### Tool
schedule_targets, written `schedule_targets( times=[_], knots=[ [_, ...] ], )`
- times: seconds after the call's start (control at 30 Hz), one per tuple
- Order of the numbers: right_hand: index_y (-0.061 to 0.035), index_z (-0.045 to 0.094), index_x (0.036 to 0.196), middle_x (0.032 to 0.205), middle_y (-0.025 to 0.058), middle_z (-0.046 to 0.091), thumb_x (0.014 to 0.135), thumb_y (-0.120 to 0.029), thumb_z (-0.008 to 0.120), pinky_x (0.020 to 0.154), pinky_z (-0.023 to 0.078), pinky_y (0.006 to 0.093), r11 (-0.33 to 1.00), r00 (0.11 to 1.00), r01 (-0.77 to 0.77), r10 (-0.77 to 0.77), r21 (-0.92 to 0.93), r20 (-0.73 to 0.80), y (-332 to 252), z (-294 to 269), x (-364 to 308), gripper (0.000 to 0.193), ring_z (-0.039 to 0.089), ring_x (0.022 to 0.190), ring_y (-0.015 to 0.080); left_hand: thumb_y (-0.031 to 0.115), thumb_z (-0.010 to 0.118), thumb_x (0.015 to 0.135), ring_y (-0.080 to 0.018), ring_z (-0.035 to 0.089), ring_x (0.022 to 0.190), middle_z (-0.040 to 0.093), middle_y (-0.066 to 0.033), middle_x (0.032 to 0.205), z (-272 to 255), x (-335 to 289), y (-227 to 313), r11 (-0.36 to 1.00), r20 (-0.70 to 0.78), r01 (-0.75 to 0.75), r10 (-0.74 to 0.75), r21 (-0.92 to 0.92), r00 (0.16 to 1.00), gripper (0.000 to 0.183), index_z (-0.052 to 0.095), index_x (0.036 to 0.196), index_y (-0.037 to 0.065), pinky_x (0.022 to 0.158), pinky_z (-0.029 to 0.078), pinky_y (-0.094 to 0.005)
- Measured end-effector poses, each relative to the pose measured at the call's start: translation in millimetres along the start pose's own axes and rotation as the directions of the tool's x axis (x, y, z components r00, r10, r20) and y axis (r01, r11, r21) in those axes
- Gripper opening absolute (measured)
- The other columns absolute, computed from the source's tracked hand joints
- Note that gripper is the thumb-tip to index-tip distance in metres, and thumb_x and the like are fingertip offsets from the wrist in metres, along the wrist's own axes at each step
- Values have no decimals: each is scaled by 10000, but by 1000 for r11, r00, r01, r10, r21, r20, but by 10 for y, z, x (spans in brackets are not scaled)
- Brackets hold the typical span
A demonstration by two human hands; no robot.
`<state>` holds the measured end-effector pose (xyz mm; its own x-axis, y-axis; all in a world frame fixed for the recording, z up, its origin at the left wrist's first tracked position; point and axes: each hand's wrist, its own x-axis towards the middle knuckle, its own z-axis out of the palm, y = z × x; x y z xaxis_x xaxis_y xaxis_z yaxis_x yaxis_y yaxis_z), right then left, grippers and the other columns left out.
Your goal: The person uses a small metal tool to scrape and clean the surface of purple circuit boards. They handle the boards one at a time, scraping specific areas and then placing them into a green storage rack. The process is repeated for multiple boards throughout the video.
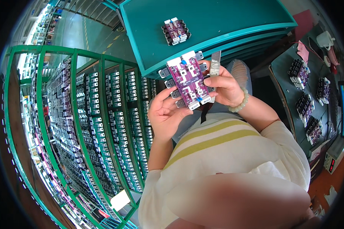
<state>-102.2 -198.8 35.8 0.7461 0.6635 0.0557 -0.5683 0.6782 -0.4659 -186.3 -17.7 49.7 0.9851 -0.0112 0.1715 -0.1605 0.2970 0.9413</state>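
Note:
A purple circuit board module (pixel 188 79) with white connectors, black blocks along its long sides and small blue parts is held tilted in front of my body. My left hand (pixel 166 114) grips its lower left edge, thumb by the bottom connector. My right hand (pixel 227 87) holds the right edge, thumb on the board's face. A flat metal strip with a pale wrapped part (pixel 215 64) sticks up by my right fingers; whether they grip it too is unclear. Beyond the hands, a similar module (pixel 175 31) lies on the teal cabinet top (pixel 229 15).
At left stands a green-framed rack (pixel 77 126) filled with rows of similar boards. On the right a dark table (pixel 284 66) bears several modules (pixel 299 72), a white cup (pixel 325 39) and cables. A small device with a red display (pixel 334 158) sits at the lower right.

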Motion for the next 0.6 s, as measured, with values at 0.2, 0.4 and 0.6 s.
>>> schedule_targets(
  times=[0.2,0.4,0.6],
  knots=[
    [-28,485,1198,1083,100,613,863,-25,550,465,359,136,991,999,20,-27,-135,-47,-10,37,-3,342,581,749,49,-152,684,709,-277,608,1030,588,-211,1143,23,9,37,999,5,34,-34,21,999,727,312,1315,-1,875,523,-375],
    [-25,602,1111,956,59,609,825,3,590,603,479,279,233,849,455,-406,-859,339,-97,-41,45,287,568,761,111,43,685,802,-335,503,1174,381,-209,1354,-89,34,-59,975,-28,162,-168,-151,985,797,175,1412,97,913,491,-463],
    [-86,672,1025,950,19,611,670,-111,695,546,433,269,-500,681,570,-157,-652,715,-153,53,20,357,495,645,176,87,452,946,-277,495,1193,435,-172,1324,147,139,66,919,52,213,-207,-333,977,459,260,1358,17,962,459,-489]
  ],
)
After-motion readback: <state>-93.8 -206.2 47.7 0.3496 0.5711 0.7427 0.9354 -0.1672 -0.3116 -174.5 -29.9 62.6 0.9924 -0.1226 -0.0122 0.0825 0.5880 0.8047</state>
